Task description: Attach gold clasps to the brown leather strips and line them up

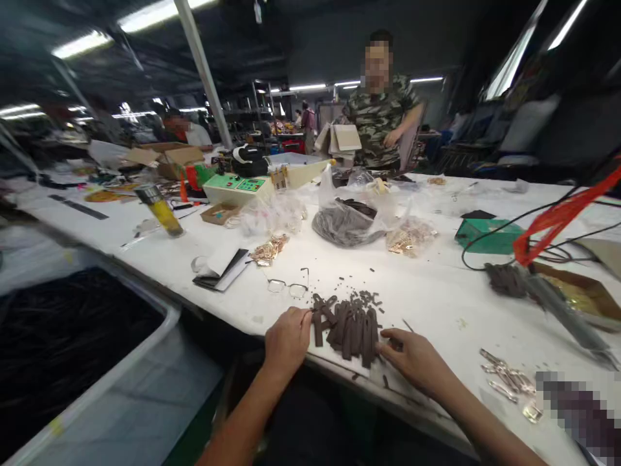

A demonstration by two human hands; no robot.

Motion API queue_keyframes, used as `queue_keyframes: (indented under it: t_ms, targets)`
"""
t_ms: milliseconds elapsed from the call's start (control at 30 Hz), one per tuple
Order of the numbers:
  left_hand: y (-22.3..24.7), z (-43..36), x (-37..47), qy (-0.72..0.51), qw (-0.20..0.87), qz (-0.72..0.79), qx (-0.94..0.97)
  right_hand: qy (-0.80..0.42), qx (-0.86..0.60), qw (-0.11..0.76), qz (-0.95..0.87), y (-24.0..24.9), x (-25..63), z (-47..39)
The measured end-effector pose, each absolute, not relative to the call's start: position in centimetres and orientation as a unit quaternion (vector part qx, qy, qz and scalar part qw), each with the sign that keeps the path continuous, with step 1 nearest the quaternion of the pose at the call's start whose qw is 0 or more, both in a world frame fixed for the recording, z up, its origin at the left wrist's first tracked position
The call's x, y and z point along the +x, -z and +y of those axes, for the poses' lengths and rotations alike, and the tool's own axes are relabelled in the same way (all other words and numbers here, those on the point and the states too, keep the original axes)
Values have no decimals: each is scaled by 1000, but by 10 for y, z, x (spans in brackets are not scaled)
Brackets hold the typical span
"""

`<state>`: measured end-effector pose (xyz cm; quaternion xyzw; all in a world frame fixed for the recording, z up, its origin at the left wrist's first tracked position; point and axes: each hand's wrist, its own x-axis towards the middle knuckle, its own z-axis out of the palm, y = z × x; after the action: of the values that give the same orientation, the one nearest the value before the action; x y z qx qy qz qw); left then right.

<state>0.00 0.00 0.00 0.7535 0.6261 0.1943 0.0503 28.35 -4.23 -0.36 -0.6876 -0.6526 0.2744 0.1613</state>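
**Dark strips point(358, 331) bunched near the front edge of the white counter point(427, 291)**

Far left, beside the counter, a large pale bin point(145, 388) with dark contents. Next, on the counter, a yellow cylinder point(163, 215), standing tilted in view, then black-and-white folded sheets point(223, 268) and a small heap of gold-coloured metal pieces point(269, 249). Glasses point(297, 291) just beyond the left grip point(288, 340). Left fingers curled in at the left end of the strips; impossible to tell whether closed on one. Strips looped and side by side between both hands, with small dark bits point(367, 299) scattered just behind. Farther back, a clear bag point(347, 226) of dark material and, across the counter, a person in a camouflage shirt point(381, 123). Right grip point(412, 359) slightly open, fingertips at the right side of the strips, nothing visibly held. Farther right, a green box point(488, 236), shiny metal pieces point(509, 378) and a shallow cardboard box point(594, 291).
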Motion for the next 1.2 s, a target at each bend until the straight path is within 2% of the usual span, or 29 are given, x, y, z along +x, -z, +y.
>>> queue_keyframes:
  t_ms: [300,600,900,1200]
  targets:
    - [-2,10,34,-147,46,634,758,-246,-700,188,-644,-3,242,-21]
    - [6,15,64,-179,65,598,778,-254,-726,224,-598,-6,227,-1]
    - [13,20,57,-245,230,551,764,-305,-705,257,-587,-6,213,11]
    - [19,18,50,-285,301,551,724,-362,-678,261,-584,-4,211,24]
